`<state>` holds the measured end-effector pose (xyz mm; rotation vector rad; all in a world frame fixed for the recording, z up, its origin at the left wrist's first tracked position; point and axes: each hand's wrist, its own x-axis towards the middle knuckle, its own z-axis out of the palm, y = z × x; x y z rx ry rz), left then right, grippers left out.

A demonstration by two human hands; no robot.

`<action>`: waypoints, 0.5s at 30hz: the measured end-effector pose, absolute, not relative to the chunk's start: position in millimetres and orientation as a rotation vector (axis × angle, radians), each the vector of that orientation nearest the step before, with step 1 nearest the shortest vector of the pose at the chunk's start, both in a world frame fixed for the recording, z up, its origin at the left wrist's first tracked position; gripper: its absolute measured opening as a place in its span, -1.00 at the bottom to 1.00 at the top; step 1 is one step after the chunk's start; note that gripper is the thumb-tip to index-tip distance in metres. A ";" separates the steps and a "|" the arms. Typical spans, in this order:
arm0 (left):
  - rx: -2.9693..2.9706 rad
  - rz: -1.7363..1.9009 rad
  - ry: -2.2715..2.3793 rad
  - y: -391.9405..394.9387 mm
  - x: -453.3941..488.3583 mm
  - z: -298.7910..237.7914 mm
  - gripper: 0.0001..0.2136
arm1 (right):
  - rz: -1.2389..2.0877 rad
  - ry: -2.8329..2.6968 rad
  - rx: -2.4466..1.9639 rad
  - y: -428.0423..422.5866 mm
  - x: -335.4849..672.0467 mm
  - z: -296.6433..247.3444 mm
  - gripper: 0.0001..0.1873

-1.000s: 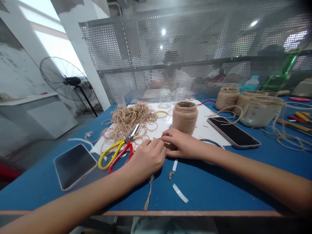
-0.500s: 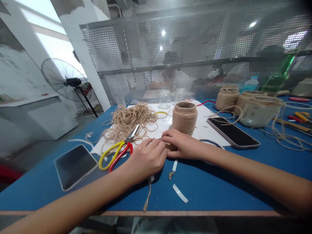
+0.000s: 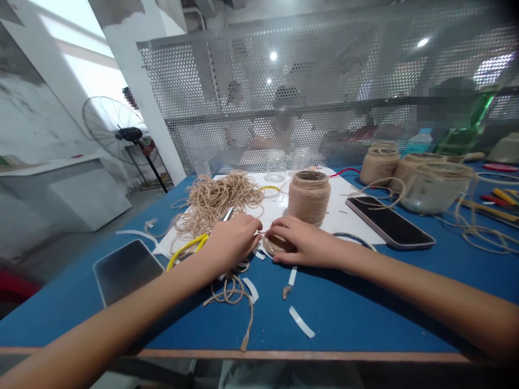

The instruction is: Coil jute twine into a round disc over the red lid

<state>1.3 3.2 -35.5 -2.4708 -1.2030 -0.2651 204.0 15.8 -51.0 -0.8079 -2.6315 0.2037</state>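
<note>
My right hand (image 3: 302,241) rests on a small flat coil of jute twine (image 3: 274,246) on the blue table (image 3: 365,302), fingers curled over its edge. My left hand (image 3: 233,240) sits just left of the coil with fingers closed, pinching the twine strand that runs to it. Loose twine (image 3: 229,289) trails under my left wrist toward the table's front edge. A twine-wrapped jar (image 3: 308,195) stands just behind my hands on a white sheet (image 3: 340,213). Yellow-and-red scissors (image 3: 188,246) lie partly hidden under my left hand.
A tangle of twine (image 3: 221,197) lies at the back left. Two phones lie face up: one at left (image 3: 125,270), one at right (image 3: 389,221). More wrapped jars (image 3: 379,162), glass jars (image 3: 275,165) and white tape strips (image 3: 300,322) lie about. People sit behind a perforated metal screen (image 3: 324,97).
My left hand has moved up and left, over the scissors, uncovering loose loops of twine and the flat coil. My right hand has stayed on the coil.
</note>
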 end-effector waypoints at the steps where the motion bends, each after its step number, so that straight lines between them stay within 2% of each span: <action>1: -2.455 -0.266 -1.184 2.7 2.8 -35.7 -0.86 | 0.200 -2.630 -0.811 15.7 204.1 -51.0 -0.57; 15: -2.418 -0.226 -0.995 1.9 7.6 -39.8 -0.80 | 0.139 -2.654 -0.815 15.7 203.3 -52.6 -0.58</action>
